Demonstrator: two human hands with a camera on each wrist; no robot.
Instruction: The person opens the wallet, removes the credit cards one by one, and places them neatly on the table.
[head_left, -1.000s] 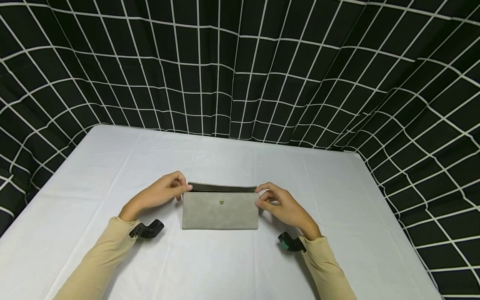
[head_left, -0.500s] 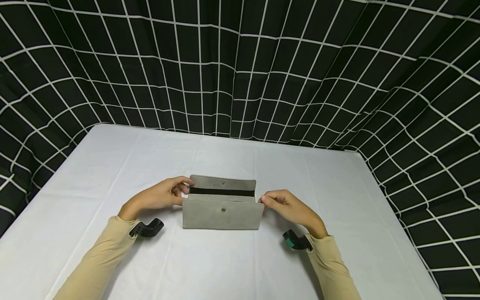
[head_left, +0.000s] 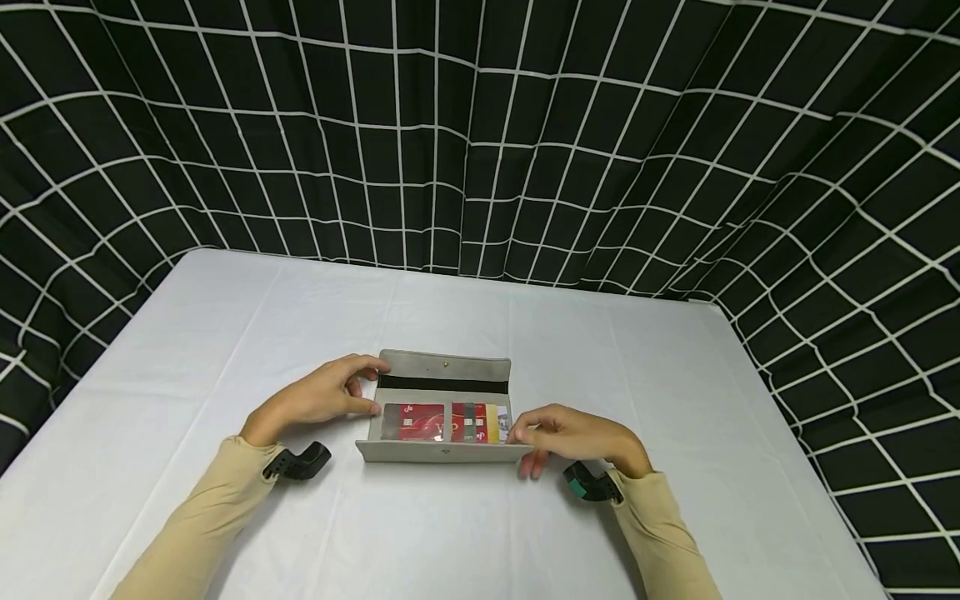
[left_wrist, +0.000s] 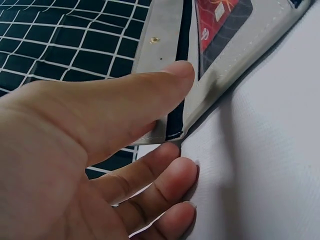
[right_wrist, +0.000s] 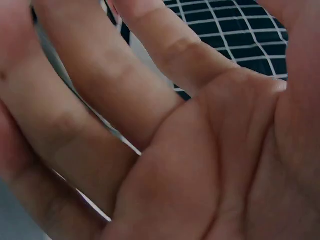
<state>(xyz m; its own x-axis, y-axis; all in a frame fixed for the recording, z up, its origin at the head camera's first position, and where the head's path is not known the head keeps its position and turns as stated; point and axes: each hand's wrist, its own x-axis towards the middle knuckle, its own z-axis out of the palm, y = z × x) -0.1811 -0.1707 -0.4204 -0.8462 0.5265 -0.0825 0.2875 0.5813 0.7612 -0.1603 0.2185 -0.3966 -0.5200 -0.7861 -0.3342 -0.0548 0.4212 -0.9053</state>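
A grey long wallet (head_left: 442,395) lies unfolded in the head view, its back flap (head_left: 420,365) raised with a small brass snap. Red cards (head_left: 420,422) show in clear windows inside, a yellow one beside them. My left hand (head_left: 322,390) holds the wallet's left side; in the left wrist view its thumb (left_wrist: 170,85) rests over the edge, other fingers outside. My right hand (head_left: 573,435) grips the right end of the front flap (head_left: 442,452), with fingers on both sides. The right wrist view is mostly palm (right_wrist: 200,165) and hides the contact.
A white cloth covers the table (head_left: 420,533). Black curtains (head_left: 465,150) with a white grid stand behind and at both sides. Black wrist devices (head_left: 298,461) sit at both cuffs.
The wallet has gone from nearly closed to unfolded. Its back flap rose first, then the right hand brought the front panel down toward the person, showing the cards. The left hand stayed at the left edge.
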